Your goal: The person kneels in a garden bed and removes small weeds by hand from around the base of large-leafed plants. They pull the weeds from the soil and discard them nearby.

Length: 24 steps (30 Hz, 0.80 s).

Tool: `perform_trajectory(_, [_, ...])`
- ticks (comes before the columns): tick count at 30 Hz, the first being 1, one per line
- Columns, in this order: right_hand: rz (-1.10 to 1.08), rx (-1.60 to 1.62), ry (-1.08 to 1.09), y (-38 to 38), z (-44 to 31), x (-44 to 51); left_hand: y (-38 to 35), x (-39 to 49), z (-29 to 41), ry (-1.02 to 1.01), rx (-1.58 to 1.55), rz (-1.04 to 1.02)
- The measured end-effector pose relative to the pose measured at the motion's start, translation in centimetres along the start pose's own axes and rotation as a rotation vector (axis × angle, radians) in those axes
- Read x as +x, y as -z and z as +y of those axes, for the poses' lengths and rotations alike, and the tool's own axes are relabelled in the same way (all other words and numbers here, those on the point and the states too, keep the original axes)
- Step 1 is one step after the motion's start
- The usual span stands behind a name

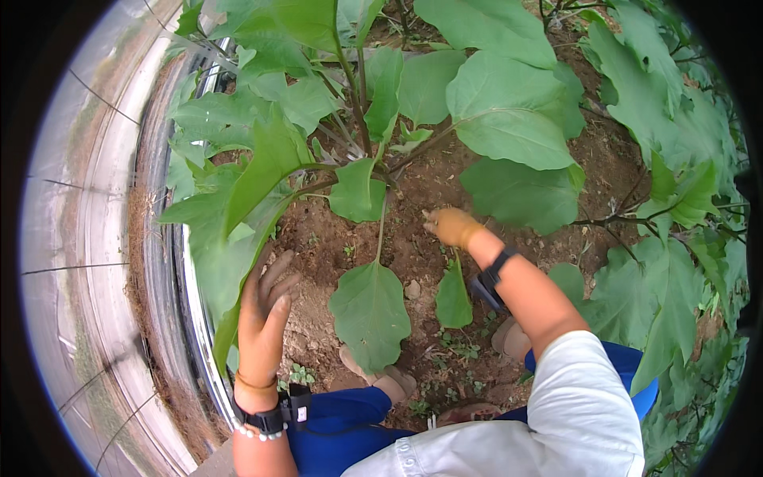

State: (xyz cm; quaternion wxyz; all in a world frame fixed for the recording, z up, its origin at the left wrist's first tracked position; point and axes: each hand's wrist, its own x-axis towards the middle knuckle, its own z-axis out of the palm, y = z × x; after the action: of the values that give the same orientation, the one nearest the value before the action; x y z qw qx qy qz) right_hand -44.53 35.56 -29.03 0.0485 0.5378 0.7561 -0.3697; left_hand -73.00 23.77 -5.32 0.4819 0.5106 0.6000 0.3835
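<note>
A large-leaved plant, possibly an eggplant, has its branching stem (360, 119) at the upper middle. My left hand (271, 292) is raised at the lower left, fingers apart and against the edge of a big drooping leaf (256, 185); it grasps nothing. Over the brown soil (313, 262), right of the stem's base, is my right hand (451, 226). Its fingers are bent, and whether something small is between them cannot be told. A single hanging leaf (372, 310) lies between the hands. Just below my right hand is a smaller leaf (454, 297).
Along the left runs a metal rail (199, 322) beside clear plastic sheeting (65, 226). More leafy plants (650, 286) crowd the right side. My shoes (387, 381) stand on soil with small weeds (301, 374).
</note>
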Motion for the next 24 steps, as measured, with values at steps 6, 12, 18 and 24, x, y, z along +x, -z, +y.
perform_trajectory(6, [-0.649,0.595,0.336,-3.4,-8.5,-13.9,-1.3,0.8,1.3,0.002,-0.099,-0.016])
perform_trajectory(12, [-0.305,1.159,-0.305,2.7,-4.5,-4.6,-2.4,1.0,2.1,0.046,-0.151,-0.194])
perform_trajectory(18, [-0.051,1.550,-0.486,5.9,-6.8,6.9,-2.2,0.7,1.8,0.107,-0.179,-0.224])
perform_trajectory(24, [-0.245,1.664,-0.372,4.2,-6.1,9.9,-1.4,1.5,1.0,0.178,-0.146,-0.206])
